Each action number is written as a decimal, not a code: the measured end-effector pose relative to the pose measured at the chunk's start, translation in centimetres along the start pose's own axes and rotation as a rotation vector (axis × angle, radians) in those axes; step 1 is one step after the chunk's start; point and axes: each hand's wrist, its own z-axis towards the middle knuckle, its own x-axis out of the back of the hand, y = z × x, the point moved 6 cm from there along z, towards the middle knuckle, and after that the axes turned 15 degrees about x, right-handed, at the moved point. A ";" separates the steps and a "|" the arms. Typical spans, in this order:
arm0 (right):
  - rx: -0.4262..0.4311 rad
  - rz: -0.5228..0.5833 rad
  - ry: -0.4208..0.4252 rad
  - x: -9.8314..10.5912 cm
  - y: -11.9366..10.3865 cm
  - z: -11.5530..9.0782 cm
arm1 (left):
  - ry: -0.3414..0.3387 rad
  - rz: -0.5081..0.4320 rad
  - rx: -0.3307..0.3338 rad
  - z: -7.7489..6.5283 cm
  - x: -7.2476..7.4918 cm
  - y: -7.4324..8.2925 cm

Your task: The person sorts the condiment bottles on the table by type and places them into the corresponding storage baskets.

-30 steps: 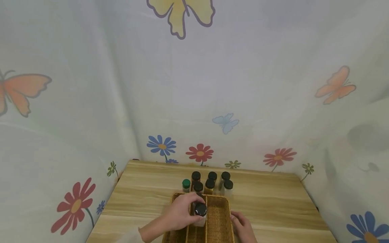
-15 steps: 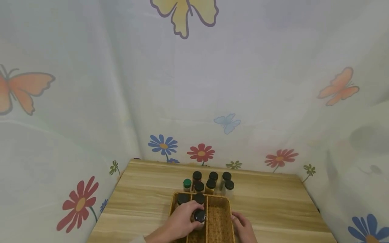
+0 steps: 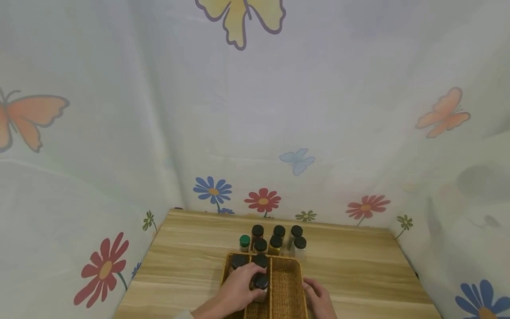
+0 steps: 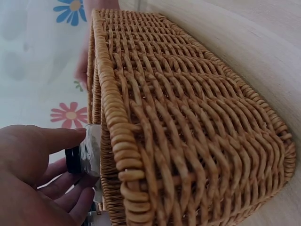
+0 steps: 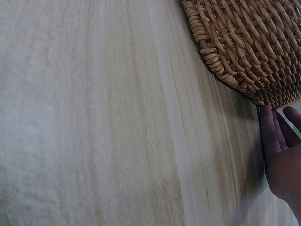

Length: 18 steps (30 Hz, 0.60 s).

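Note:
A woven basket (image 3: 285, 290) with three compartments stands on the table. My left hand (image 3: 237, 289) reaches into its middle compartment, thumb and fingers gripping a black-lidded spice jar (image 3: 261, 282). In the left wrist view, that clear jar (image 4: 91, 153) shows pale contents, and its lower part is hidden behind the basket rim. Just behind it in the same compartment is another black-lidded jar (image 3: 260, 260); one more jar (image 3: 239, 260) sits in the left compartment. My right hand (image 3: 319, 299) rests against the basket's right outer side, its fingers (image 5: 268, 125) extended and touching the wicker.
Directly behind the basket stand several black-lidded spice jars (image 3: 275, 242) and one green-lidded jar (image 3: 245, 242). The wooden table (image 3: 350, 266) runs back to a fabric wall (image 3: 358, 146) printed with flowers and butterflies, which also encloses both sides.
My left hand has lowered the jar into the middle compartment and toward me, uncovering the jars at the back of the basket. The right hand stays at the basket's side.

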 end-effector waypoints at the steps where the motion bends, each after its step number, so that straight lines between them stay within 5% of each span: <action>1: 0.004 -0.002 0.000 0.0 0.0 0.0 | -0.002 0.003 0.005 0.0 0.0 0.0; 18: -0.004 -0.032 -0.004 0.1 0.0 0.0 | 0.018 0.089 0.017 -0.1 -0.3 0.4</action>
